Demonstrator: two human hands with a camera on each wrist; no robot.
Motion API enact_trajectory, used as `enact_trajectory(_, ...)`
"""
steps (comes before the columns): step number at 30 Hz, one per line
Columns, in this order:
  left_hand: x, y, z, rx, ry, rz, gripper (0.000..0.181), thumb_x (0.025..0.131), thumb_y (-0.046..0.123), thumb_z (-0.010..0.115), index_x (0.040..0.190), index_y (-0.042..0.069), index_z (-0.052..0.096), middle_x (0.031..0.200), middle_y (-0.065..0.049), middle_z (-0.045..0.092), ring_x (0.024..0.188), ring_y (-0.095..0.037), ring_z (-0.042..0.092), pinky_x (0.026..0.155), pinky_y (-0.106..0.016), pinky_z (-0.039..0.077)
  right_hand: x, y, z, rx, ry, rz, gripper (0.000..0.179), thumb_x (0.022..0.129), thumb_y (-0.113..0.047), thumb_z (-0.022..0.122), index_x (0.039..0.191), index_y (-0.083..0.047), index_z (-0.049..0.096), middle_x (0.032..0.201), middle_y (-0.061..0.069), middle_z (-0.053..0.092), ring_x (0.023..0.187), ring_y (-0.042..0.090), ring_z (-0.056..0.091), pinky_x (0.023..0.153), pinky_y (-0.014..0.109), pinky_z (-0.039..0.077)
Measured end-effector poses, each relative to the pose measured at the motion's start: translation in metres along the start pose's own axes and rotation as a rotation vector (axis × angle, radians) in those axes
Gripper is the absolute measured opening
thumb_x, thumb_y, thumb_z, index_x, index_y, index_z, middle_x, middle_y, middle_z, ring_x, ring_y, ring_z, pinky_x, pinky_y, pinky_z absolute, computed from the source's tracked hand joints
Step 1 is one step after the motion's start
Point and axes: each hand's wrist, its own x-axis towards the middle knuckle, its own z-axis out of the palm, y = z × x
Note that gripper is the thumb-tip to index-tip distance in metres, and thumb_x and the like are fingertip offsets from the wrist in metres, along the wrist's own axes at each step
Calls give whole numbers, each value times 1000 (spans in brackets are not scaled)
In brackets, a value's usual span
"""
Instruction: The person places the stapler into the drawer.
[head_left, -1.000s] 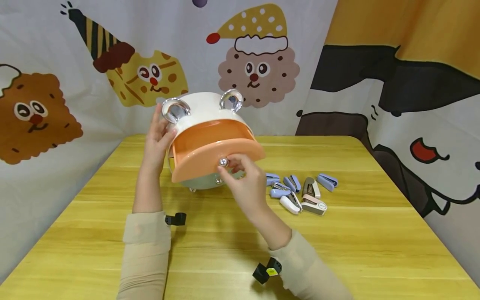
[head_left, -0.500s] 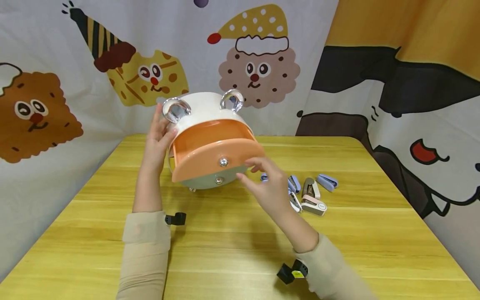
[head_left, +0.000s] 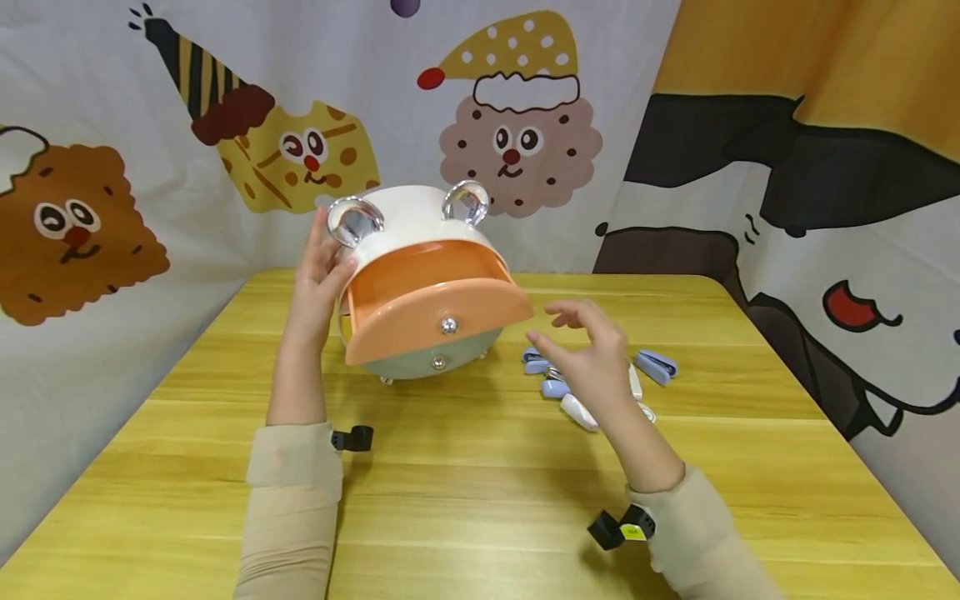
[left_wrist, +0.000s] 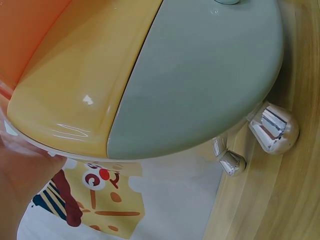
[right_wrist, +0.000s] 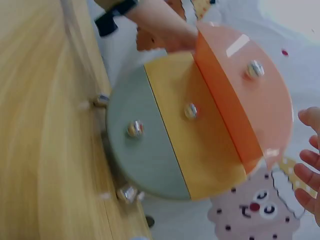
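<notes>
A round desktop drawer box (head_left: 408, 208) with a white shell, two silver ear-like rings and silver feet stands on the table. Its top orange drawer (head_left: 405, 321) is pulled out; the yellow drawer (right_wrist: 185, 117) and green drawer (right_wrist: 142, 150) are closed. My left hand (head_left: 311, 292) holds the box's left side, thumb at the front edge of the shell, fingers further back. To the right of the box, my right hand (head_left: 592, 354) is in the air with fingers spread and nothing held. Mini staplers lie below and around it in this view: blue (head_left: 555, 388), white (head_left: 579, 412), others partly hidden.
Another blue stapler (head_left: 656, 365) lies right of the group. The wooden table (head_left: 450, 500) reaches back to a printed curtain (head_left: 405, 100) with cartoon figures. A small black camera (head_left: 621, 528) is worn on each wrist.
My right hand has let go of the orange drawer's silver knob and moved right, toward the staplers. The drawer stays pulled out. My left hand has kept its place on the box.
</notes>
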Motion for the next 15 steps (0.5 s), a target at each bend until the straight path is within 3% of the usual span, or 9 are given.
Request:
enact_trajectory(7, 0, -1, 0, 2, -3, 10, 71, 97, 4, 50, 154, 33, 18, 146, -19, 36, 115, -23, 47, 90, -23, 47, 5, 34, -10, 5, -49, 88, 35, 75, -6, 81, 107, -5, 68, 104, 7, 66, 88, 23, 60, 80, 36, 47)
enact_trajectory(15, -1, 0, 1, -5, 1, 12, 71, 96, 3, 50, 154, 30, 18, 148, -19, 34, 115, -23, 47, 89, -22, 48, -2, 73, -12, -47, -262, 274, 41, 81, -21, 78, 117, -7, 64, 113, 7, 62, 98, 26, 56, 86, 43, 45)
